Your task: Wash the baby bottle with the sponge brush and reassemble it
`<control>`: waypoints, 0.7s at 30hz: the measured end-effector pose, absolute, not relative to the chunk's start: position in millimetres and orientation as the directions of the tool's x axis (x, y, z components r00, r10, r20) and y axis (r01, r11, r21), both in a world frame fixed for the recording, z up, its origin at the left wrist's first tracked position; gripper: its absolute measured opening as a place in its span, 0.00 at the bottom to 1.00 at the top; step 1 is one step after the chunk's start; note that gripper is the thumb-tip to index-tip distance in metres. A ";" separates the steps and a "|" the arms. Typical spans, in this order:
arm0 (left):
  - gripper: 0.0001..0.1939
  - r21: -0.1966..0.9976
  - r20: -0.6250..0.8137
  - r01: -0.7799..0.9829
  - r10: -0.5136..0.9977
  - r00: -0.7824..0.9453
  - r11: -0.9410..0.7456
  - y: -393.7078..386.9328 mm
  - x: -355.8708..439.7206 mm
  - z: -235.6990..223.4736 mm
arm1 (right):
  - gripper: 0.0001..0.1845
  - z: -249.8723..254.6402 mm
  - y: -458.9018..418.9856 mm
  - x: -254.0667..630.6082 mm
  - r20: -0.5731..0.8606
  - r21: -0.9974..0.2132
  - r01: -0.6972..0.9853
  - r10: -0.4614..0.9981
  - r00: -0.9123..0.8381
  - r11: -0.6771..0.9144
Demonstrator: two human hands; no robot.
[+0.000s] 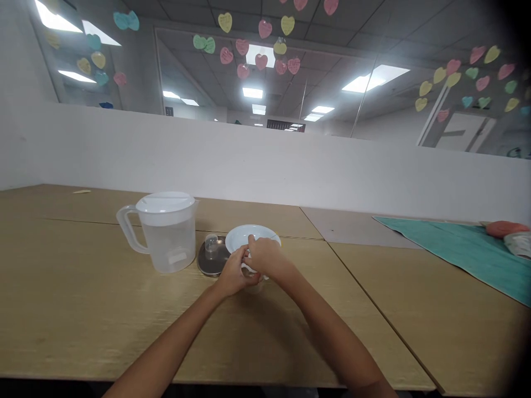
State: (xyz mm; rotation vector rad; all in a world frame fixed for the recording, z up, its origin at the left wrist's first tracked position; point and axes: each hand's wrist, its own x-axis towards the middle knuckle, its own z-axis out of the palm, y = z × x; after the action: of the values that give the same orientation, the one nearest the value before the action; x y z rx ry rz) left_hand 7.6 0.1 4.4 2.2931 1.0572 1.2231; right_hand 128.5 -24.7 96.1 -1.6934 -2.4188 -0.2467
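In the middle of the table my left hand (pixel 233 274) is closed around what looks like a small clear cup (pixel 254 287), its lower part showing under my fingers. My right hand (pixel 265 256) is closed just above, its fingertips meeting the left hand; what they pinch is hidden. Something white shows between the hands, too covered to name. Right behind them is a white bowl (pixel 239 233), partly hidden by the right hand. To the left lies a dark metal tray (pixel 211 266) with a second small clear cup (pixel 211 246) on it.
A translucent lidded pitcher (pixel 168 237) stands left of the tray, handle pointing left. A teal cloth (pixel 452 246) spreads at the far right, with a red item (pixel 506 228) on it. Seams run across the tabletop (pixel 103 309). A white wall (pixel 249 160) borders the back.
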 end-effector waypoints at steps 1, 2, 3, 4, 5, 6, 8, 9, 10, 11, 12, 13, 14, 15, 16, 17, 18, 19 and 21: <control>0.31 0.565 0.584 0.464 0.728 0.360 -0.682 -0.8 7.6 5.2 | 0.18 95.6 -24.6 127.2 0.242 0.034 0.944 0.913 -0.327 0.329; 0.30 0.529 0.599 0.481 0.709 0.371 -0.699 -1.6 7.0 6.6 | 0.19 95.8 -24.5 126.8 0.243 0.036 0.946 0.915 -0.322 0.323; 0.29 0.479 0.614 0.506 0.685 0.391 -0.718 -2.3 5.4 8.8 | 0.20 96.5 -24.3 127.2 0.244 0.039 0.947 0.916 -0.319 0.320; 0.28 0.413 0.627 0.531 0.654 0.423 -0.740 -2.7 2.6 11.6 | 0.21 97.7 -24.2 128.1 0.244 0.040 0.948 0.917 -0.316 0.316; 0.28 0.337 0.634 0.550 0.616 0.468 -0.765 -2.6 -1.3 14.8 | 0.22 99.1 -24.1 129.3 0.240 0.039 0.948 0.919 -0.314 0.314; 0.29 0.260 0.640 0.558 0.573 0.511 -0.788 -1.9 -6.3 18.1 | 0.24 100.7 -24.1 130.7 0.232 0.039 0.948 0.920 -0.315 0.314; 0.31 0.154 0.669 0.554 0.499 0.551 -0.818 2.3 -18.7 23.5 | 0.28 103.7 -24.3 133.8 0.210 0.040 0.947 0.924 -0.320 0.319; 0.29 0.148 0.703 0.569 0.490 0.515 -0.809 5.8 -25.5 25.0 | 0.30 105.2 -24.4 135.6 0.192 0.041 0.945 0.925 -0.328 0.326; 0.25 0.170 0.739 0.605 0.507 0.444 -0.778 10.3 -32.5 25.4 | 0.32 106.6 -24.6 137.8 0.173 0.040 0.940 0.924 -0.342 0.340; 0.22 0.205 0.765 0.658 0.538 0.355 -0.725 15.6 -39.2 24.6 | 0.35 108.1 -24.9 140.3 0.155 0.035 0.933 0.921 -0.359 0.358; 0.19 0.233 0.775 0.718 0.571 0.270 -0.656 21.4 -45.4 22.7 | 0.38 109.6 -25.3 143.1 0.142 0.025 0.927 0.916 -0.374 0.375; 0.17 0.240 0.766 0.778 0.605 0.216 -0.581 27.6 -51.1 19.7 | 0.40 111.1 -25.8 146.0 0.135 0.012 0.921 0.912 -0.388 0.390; 0.17 0.219 0.746 0.832 0.637 0.194 -0.510 33.8 -56.0 15.9 | 0.42 112.8 -26.5 149.0 0.132 -0.002 0.917 0.909 -0.396 0.399; 0.17 0.183 0.722 0.876 0.666 0.190 -0.447 39.5 -60.1 11.5 | 0.44 114.6 -27.2 151.7 0.133 -0.018 0.914 0.907 -0.400 0.406; 0.17 0.143 0.696 0.907 0.692 0.192 -0.395 44.6 -63.5 6.9 | 0.44 116.3 -28.1 154.1 0.131 -0.032 0.912 0.907 -0.401 0.408; 0.18 0.108 0.671 0.928 0.715 0.196 -0.356 48.6 -66.0 2.6 | 0.45 118.0 -28.9 156.1 0.126 -0.046 0.910 0.906 -0.404 0.413; 0.19 0.081 0.644 0.939 0.737 0.206 -0.333 51.5 -67.7 -0.8 | 0.45 119.5 -29.7 157.5 0.115 -0.058 0.905 0.903 -0.414 0.422; 0.20 0.065 0.617 0.947 0.759 0.209 -0.314 53.1 -68.7 -3.2 | 0.45 120.9 -30.4 158.6 0.102 -0.069 0.898 0.898 -0.428 0.435; 0.20 0.062 0.561 0.961 0.806 0.188 -0.268 53.0 -68.7 -4.1 | 0.45 122.7 -31.2 159.8 0.082 -0.080 0.883 0.886 -0.457 0.463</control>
State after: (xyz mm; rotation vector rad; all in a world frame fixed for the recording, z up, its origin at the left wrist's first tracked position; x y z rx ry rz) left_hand -68.7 53.0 -4.1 2.6377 2.0433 0.8804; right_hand 159.8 -31.2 122.7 -1.5720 -2.5898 0.0391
